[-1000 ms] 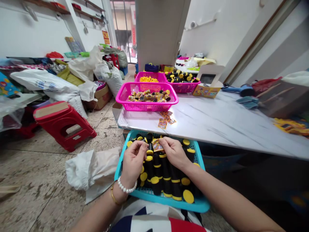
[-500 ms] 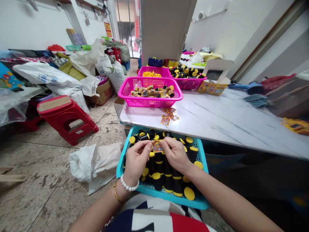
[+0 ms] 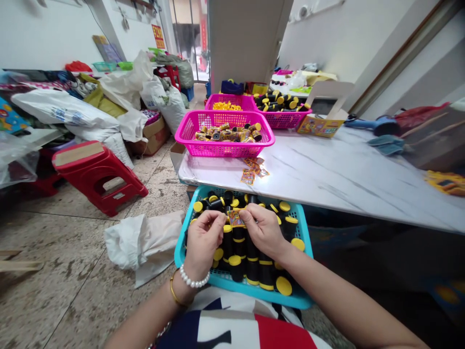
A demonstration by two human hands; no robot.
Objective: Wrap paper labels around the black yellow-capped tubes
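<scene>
My left hand [image 3: 202, 241] and my right hand [image 3: 262, 229] are closed together over a teal basket [image 3: 301, 303] on my lap. Between their fingertips they pinch a small orange and yellow printed sticker [image 3: 236, 218] against a black tube. The basket is full of several black tubes with yellow caps [image 3: 250, 264]. A pearl bracelet and a gold bangle sit on my left wrist.
A white marble table [image 3: 327, 179] stands ahead with loose stickers [image 3: 252, 172], a pink basket [image 3: 223, 148] of labelled tubes and more pink baskets [image 3: 281, 123] behind. A red stool [image 3: 96, 174], a crumpled white bag [image 3: 141, 245] and piled sacks lie left on the floor.
Both hands stay pinched on the sticker and tube, with only small finger shifts. The camera has tipped slightly, so the scene sits a little higher in view.
</scene>
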